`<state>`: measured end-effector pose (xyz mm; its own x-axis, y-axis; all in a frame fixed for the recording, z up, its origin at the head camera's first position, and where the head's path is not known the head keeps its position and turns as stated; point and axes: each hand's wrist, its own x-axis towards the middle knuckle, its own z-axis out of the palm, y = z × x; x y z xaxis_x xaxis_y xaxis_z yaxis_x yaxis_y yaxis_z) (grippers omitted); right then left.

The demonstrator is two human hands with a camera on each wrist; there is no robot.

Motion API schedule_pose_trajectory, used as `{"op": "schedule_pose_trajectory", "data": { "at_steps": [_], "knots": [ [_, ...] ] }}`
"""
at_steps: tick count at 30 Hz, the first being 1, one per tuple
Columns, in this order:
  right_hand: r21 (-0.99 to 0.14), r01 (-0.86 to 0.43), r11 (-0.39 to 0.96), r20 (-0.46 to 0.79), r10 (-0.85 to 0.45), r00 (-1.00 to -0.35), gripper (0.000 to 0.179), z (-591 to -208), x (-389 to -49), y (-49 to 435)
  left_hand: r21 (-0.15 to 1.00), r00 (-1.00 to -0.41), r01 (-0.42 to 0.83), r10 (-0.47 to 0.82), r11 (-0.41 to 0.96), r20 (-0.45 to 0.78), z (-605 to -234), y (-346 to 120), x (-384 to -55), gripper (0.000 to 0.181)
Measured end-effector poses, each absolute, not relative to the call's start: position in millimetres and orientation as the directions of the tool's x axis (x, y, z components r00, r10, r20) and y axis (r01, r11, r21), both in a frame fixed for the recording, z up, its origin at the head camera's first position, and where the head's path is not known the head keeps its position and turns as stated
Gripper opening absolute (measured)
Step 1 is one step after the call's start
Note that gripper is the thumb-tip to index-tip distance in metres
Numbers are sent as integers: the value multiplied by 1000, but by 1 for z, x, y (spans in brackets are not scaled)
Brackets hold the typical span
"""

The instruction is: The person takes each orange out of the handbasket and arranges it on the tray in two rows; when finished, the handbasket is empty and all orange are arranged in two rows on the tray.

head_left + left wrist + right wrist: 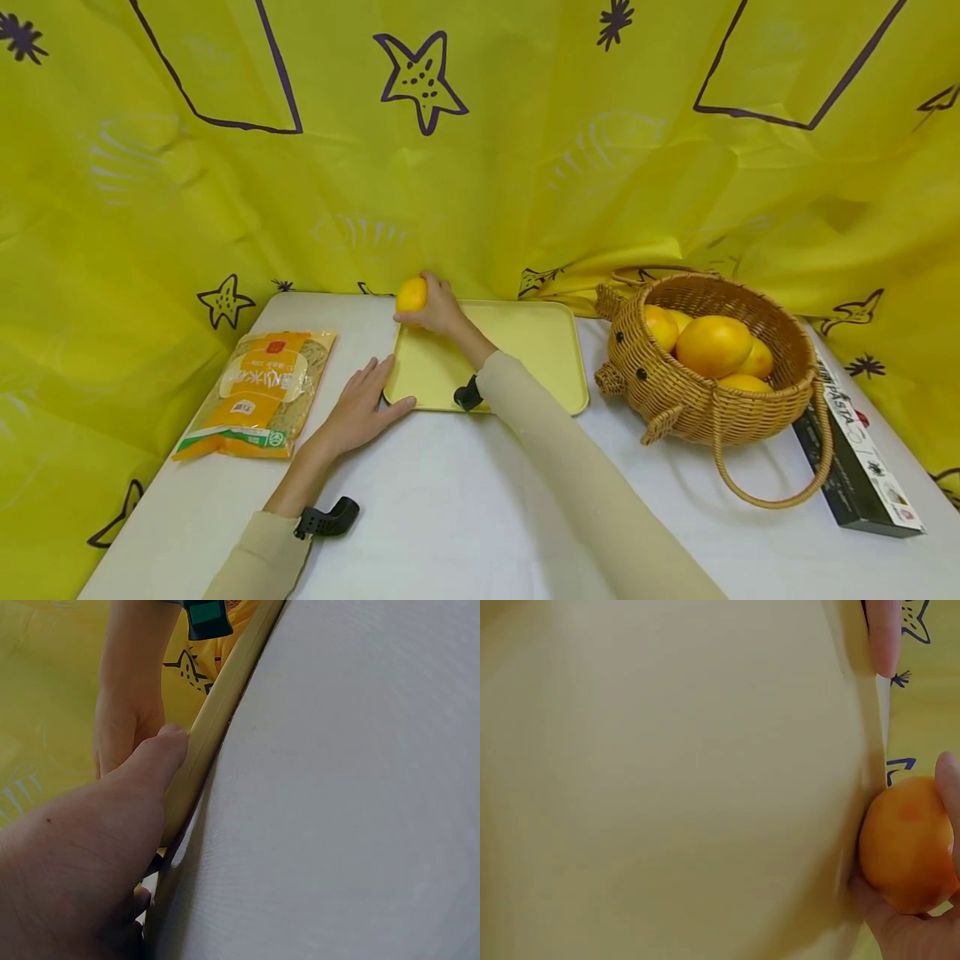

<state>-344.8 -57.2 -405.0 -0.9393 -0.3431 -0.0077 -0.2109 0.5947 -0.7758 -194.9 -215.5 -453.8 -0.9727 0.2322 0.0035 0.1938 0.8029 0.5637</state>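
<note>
At the far left corner of a shallow yellow tray (525, 358), my right hand (437, 310) grips a yellow-orange mango (411, 295). The right wrist view shows the mango (907, 844) between thumb and fingers, right at the tray's rim (874, 742). My left hand (362, 407) lies at the tray's near left corner with its fingers extended. Its thumb (161, 754) touches the tray's near edge in the left wrist view, while the other fingers run along the left side.
To the right stands a pig-shaped wicker basket (690, 412) holding several mangoes (712, 346), its handle loop hanging over the near side. A black pasta box (855, 467) lies beyond it. On the left is an orange-and-clear food bag (258, 392). A yellow curtain (480, 192) hangs behind the white table.
</note>
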Motion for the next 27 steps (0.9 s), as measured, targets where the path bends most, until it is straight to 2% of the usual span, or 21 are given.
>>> {"op": "schedule_pose_trajectory", "data": {
  "at_steps": [20,27],
  "knots": [
    [-757,-234,610,-40,-401,-915,102,-400,-344,-50,555,-973,201,231,807,17,-453,-216,-195,91],
    [-759,-239,605,-25,-393,-919,100,-401,-344,-46,552,-972,211,236,807,27,-454,-214,-195,92]
  ]
}}
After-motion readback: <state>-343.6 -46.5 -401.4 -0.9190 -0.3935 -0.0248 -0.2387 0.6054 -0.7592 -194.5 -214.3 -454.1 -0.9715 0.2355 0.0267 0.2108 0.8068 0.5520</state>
